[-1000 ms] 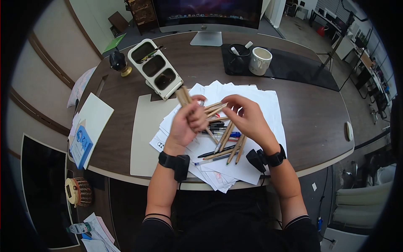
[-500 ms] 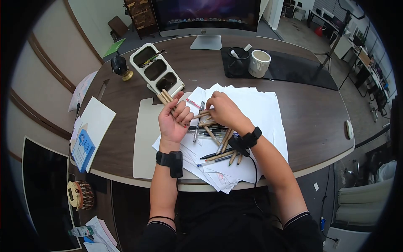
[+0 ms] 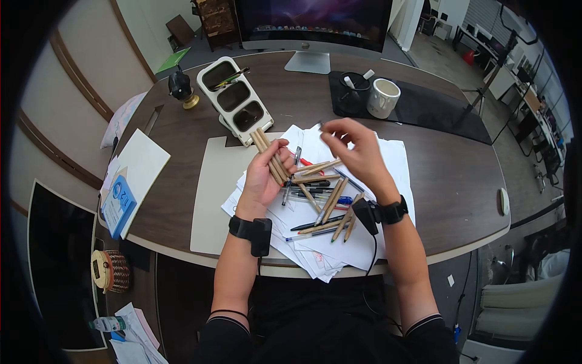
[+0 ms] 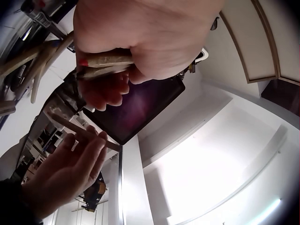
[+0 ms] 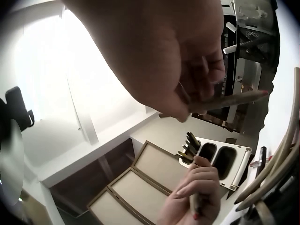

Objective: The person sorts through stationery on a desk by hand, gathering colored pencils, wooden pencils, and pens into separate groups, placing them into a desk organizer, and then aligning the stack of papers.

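Observation:
Several wooden pencils point(image 3: 270, 156) stand slanted in my left hand point(image 3: 262, 181), whose fingers curl round them, just below the white three-slot holder point(image 3: 255, 97). In the left wrist view, red shows on the end of one gripped pencil point(image 4: 108, 61). My right hand point(image 3: 359, 155) is raised over the paper, right of the left hand. Its thumb and fingers pinch one pencil point(image 5: 234, 99), red-tipped in the right wrist view. Between and below the hands lies a pile of pencils point(image 3: 332, 200) and pens, including a black pen point(image 3: 315, 223).
White sheets point(image 3: 394, 176) lie under the pile, over a beige mat point(image 3: 209, 200). A white mug point(image 3: 384, 99) and a dark round cup point(image 3: 353, 97) stand on a black mat at the back right. A monitor point(image 3: 312, 24) is behind, a dark figurine point(image 3: 180, 85) left of the holder.
My right hand has come up and right off the pile, with a pencil pinched in it. The left hand still grips its bundle, and the whole head view has shifted slightly.

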A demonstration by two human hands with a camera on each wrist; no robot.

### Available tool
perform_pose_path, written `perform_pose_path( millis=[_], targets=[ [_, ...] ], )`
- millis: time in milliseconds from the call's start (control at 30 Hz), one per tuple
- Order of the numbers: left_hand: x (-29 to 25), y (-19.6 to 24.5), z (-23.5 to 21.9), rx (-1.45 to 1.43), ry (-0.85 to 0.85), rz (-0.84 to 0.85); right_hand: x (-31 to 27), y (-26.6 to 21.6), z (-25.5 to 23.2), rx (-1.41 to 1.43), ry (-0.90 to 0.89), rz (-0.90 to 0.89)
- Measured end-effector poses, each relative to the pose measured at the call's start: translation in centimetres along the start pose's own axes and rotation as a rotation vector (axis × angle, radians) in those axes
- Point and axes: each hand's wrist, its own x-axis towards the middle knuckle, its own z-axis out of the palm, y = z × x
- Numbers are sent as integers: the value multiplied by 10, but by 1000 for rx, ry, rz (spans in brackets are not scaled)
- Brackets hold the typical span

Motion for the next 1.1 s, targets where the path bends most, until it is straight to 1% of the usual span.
perform_pose_path(
  millis=[33,67,133,167,233,267,300,333,433,533,667,733,800,833,900,1000,1100],
  targets=[
    [-2,0,2,125,-5,29,0,2,-3,68,40,-42],
    [-4,0,6,156,-27,7,1,0,-5,206,53,-10],
    [-11,-2,19,221,-70,-47,0,1,-6,279,-1,81],
    [-11,-1,14,257,-170,-91,0,2,-3,330,-66,118],
    [-15,-2,20,312,-198,-174,0,0,3,395,-174,222],
    [-16,-3,22,341,-212,-212,0,9,8,322,-170,170],
    [-15,-3,22,379,-241,-239,1,8,11,237,-177,174],
    [-15,-3,22,389,-242,-243,1,7,13,154,-183,179],
    [-16,-5,22,421,-225,-230,1,8,20,55,-178,131],
    [-16,-4,21,443,-228,-218,-1,1,21,103,-161,135],
    [-13,-9,12,411,-240,-247,-3,7,25,115,-168,132],
    [-12,-10,10,400,-277,-268,-5,2,26,177,-170,200],
    [-16,-11,17,285,-248,-270,-6,1,27,260,-178,254],
    [-18,-11,20,227,-233,-273,-5,2,27,238,-187,232],
    [-16,-12,15,135,-267,-316,-3,4,27,195,-207,186],
    [-15,-12,14,49,-301,-347,-2,5,25,220,-293,172],
    [-14,-13,9,6,-315,-395,-2,13,29,279,-322,119]
  ],
)
